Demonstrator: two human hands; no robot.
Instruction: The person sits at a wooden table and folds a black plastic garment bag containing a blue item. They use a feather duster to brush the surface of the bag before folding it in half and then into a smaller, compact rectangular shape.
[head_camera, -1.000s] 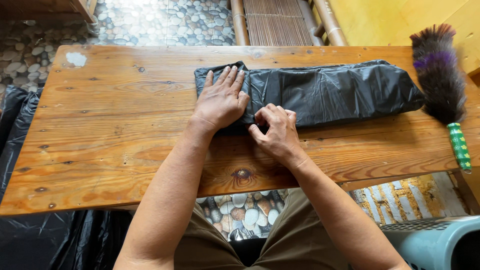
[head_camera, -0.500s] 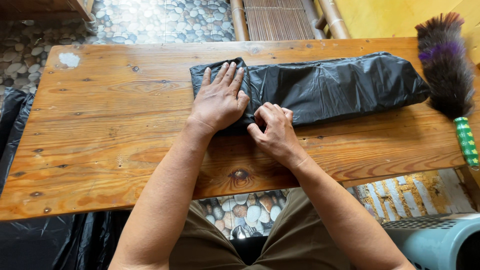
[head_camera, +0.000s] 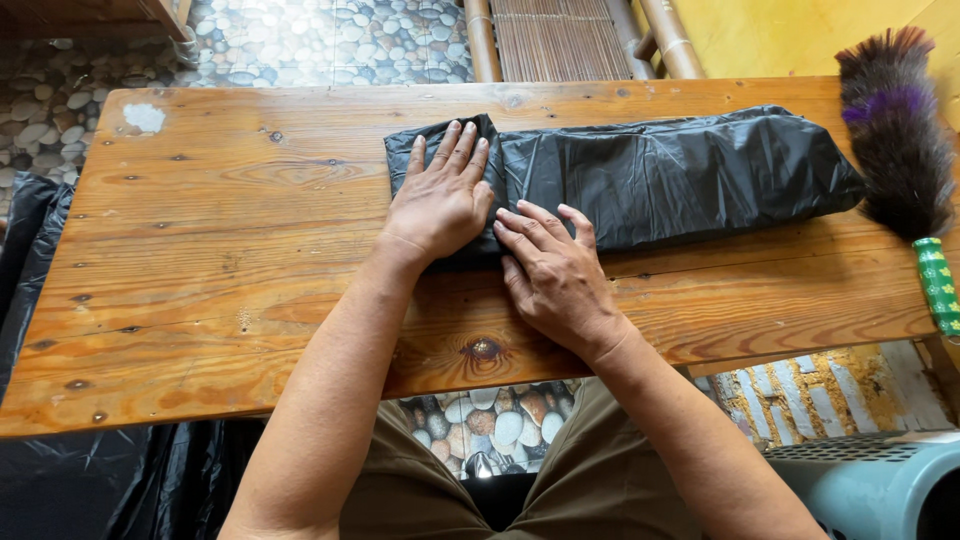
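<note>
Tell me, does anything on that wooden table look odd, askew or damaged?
Little stands out. The table has a pale worn patch near its far left corner. The feather duster lies at the right edge. The left hand presses flat on the folded black plastic bag; the right hand rests at its near edge.

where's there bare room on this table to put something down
The table is bare wood left of the left hand, and along the near edge right of the right hand. Crowded: the folded black bag spans the far middle, and the feather duster takes the right end.
</note>
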